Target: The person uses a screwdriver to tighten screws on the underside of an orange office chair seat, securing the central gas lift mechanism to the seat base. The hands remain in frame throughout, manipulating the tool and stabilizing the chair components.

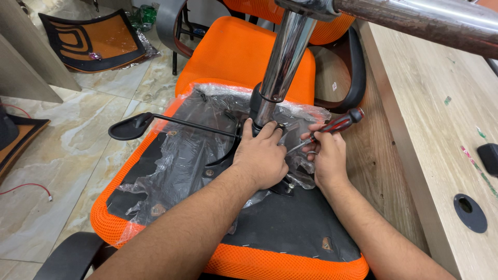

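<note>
An orange mesh chair seat (155, 161) lies upside down, its black underside (290, 223) partly covered by torn clear plastic wrap (176, 155). A chrome gas-lift column (282, 57) rises from the black mechanism plate (223, 163) at its middle. My left hand (262, 153) presses on the plate at the foot of the column. My right hand (327, 155) grips a screwdriver with a red and black handle (340, 123), its shaft pointing left and down toward the plate beside my left hand. A black lever with a paddle end (129, 127) sticks out to the left.
A wooden desk (441, 119) with a round cable grommet (469, 211) runs along the right. A second orange chair (233, 49) stands behind. A chair back panel (96, 39) lies on the marble floor at far left. A black armrest (72, 256) is at bottom left.
</note>
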